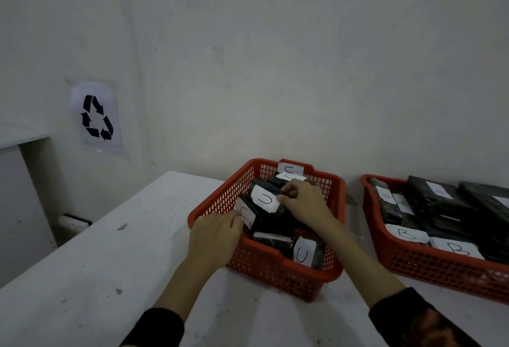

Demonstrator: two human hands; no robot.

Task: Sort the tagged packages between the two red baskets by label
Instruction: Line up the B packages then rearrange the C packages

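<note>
2 red baskets are set on a white table point(91, 278). Inside the near basket point(278, 269), black packages tagged "U" are piled under both hands. A package point(265, 198) is pinched at its edge by the curled fingers of the right hand point(304, 203). The left hand point(213, 236) is curled at the basket's left rim, its fingertips touching another tagged package point(248, 213). To the right of the right hand, "B" packages are held in the second basket point(429, 264).
</note>
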